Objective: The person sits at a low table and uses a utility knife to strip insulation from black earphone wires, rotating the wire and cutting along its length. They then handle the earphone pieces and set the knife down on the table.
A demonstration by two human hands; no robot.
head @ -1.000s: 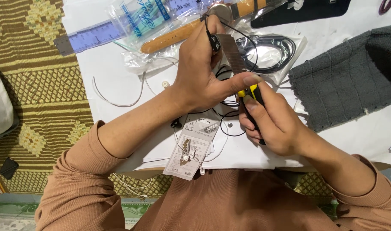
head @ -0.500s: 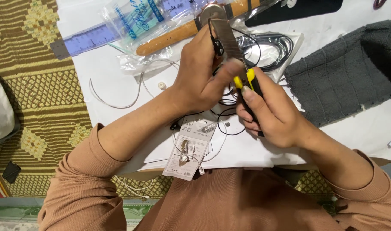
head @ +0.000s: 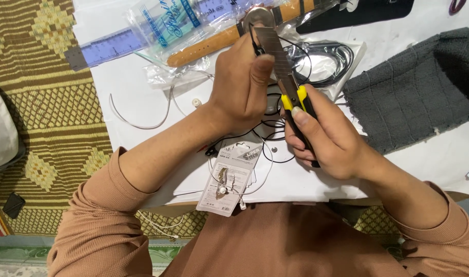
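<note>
Right hand [head: 329, 141] fingers wrapped round a yellow-black utility knife [head: 288, 87], left hand [head: 242, 90] fingers pinching perhaps thin black wire [head: 256, 45].

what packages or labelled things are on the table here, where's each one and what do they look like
Blister card: near table edge, below the left hand; grey rectangle, dark slanted label, small parts under clear plastic.
Clear plastic bag: top, left of centre; see-through with blue and teal print.
Clear packet: above the right hand; holds a black coiled cable.
Ruler: top left; translucent bluish strip with markings.
</note>
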